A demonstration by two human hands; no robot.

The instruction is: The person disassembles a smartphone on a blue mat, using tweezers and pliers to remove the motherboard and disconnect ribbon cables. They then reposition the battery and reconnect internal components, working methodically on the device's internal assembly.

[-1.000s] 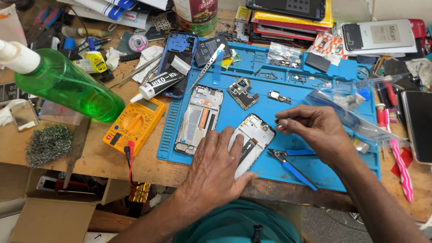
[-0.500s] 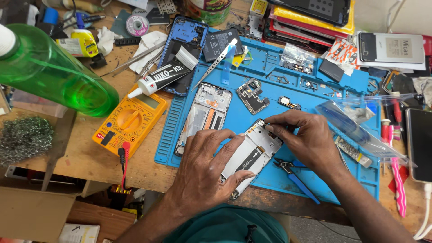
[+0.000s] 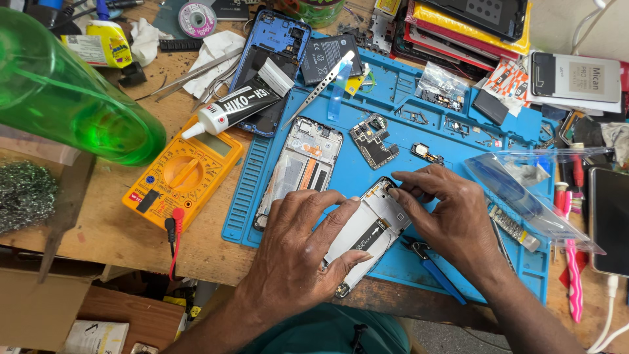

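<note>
An opened phone (image 3: 368, 231) with its back off lies tilted on the blue repair mat (image 3: 452, 177) near the table's front edge. My left hand (image 3: 303, 244) presses down on its lower half, fingers spread over it. My right hand (image 3: 445, 213) rests at its upper end, with the fingertips pinched at the top corner; whether they hold a small part is hidden. A second bare phone frame (image 3: 301, 167) lies just left of it. A small circuit board (image 3: 373, 141) and a tiny component (image 3: 427, 153) sit on the mat beyond.
A yellow multimeter (image 3: 183, 174) with a red lead lies left of the mat. A green bottle (image 3: 65, 92) fills the upper left. Metal tweezers (image 3: 321, 88), a glue tube (image 3: 229, 108), blue-handled cutters (image 3: 436, 269), a clear plastic bag (image 3: 531, 190) and stacked phones (image 3: 485, 19) surround the work.
My right hand has come down from above the mat onto the phone's top corner. My left hand has stayed pressed on the phone. The camera has moved closer.
</note>
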